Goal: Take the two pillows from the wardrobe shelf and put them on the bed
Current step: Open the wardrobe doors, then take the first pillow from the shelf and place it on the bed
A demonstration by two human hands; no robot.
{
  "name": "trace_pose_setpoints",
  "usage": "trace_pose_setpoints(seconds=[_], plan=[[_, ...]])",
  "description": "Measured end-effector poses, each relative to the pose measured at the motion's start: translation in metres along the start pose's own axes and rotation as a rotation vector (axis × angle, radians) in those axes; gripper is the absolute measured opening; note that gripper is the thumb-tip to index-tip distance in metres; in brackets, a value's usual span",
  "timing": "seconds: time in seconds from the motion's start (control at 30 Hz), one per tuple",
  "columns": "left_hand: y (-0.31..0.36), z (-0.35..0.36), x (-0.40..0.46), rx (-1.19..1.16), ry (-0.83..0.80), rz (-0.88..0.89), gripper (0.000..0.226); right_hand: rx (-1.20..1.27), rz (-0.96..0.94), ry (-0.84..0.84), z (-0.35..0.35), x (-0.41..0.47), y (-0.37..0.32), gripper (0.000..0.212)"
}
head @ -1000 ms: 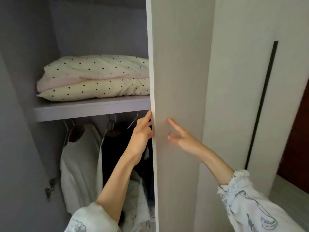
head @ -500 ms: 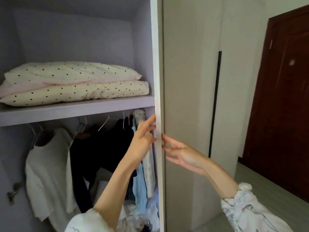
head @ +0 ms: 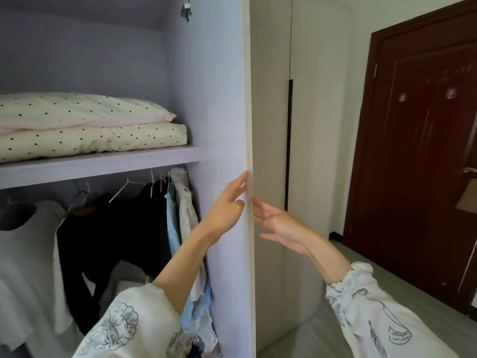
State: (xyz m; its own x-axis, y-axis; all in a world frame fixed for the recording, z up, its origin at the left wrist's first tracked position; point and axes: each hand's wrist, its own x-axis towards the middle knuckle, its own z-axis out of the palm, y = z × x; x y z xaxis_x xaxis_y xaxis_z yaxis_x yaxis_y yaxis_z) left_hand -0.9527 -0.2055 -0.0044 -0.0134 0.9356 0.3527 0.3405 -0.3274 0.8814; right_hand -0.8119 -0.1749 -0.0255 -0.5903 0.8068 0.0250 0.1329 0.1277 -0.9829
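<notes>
Two cream pillows with black dots lie stacked on the wardrobe shelf (head: 103, 164) at the left: the upper pillow (head: 77, 111) rests on the lower pillow (head: 98, 139). The wardrobe door (head: 222, 99) stands swung open, edge-on to me. My left hand (head: 227, 205) lies flat against its inner face with the fingers apart. My right hand (head: 277, 223) is spread on the outer side, fingertips at the door's edge. Neither hand holds anything. The bed is out of view.
Below the shelf hang clothes on hangers: a white top (head: 28, 241), dark garments (head: 111, 228) and light blue shirts (head: 178, 215). A closed wardrobe panel (head: 317, 125) with a black handle strip stands to the right. A dark brown room door (head: 418, 151) is at the far right, grey floor below.
The wardrobe door has swung further open to the right, uncovering the full shelf and more hanging clothes. Both hands stayed at the door's edge and my view turned right.
</notes>
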Motion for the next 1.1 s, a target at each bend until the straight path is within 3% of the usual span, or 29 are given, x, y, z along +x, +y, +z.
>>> trace_pose_setpoints(seconds=[0.23, 0.4, 0.57, 0.83, 1.1], plan=[[-0.016, 0.013, -0.001, 0.099, -0.058, 0.011, 0.064, 0.024, -0.021, 0.108, -0.025, -0.004, 0.017, 0.052], [-0.027, -0.008, -0.002, 0.129, -0.038, 0.028, 0.04, -0.177, -0.017, 0.303, -0.02, 0.004, 0.021, 0.04], [-0.04, -0.043, -0.004, 0.191, -0.014, 0.035, 0.035, -0.311, -0.097, 0.283, 0.005, 0.037, 0.01, 0.036], [-0.072, -0.158, 0.0, 0.365, 0.079, 0.031, 0.031, -0.45, -0.222, 0.125, 0.094, 0.125, -0.018, 0.036], [-0.104, -0.329, 0.012, 0.603, 0.242, 0.028, 0.034, -0.476, -0.394, 0.074, 0.19, 0.246, -0.078, 0.037]])
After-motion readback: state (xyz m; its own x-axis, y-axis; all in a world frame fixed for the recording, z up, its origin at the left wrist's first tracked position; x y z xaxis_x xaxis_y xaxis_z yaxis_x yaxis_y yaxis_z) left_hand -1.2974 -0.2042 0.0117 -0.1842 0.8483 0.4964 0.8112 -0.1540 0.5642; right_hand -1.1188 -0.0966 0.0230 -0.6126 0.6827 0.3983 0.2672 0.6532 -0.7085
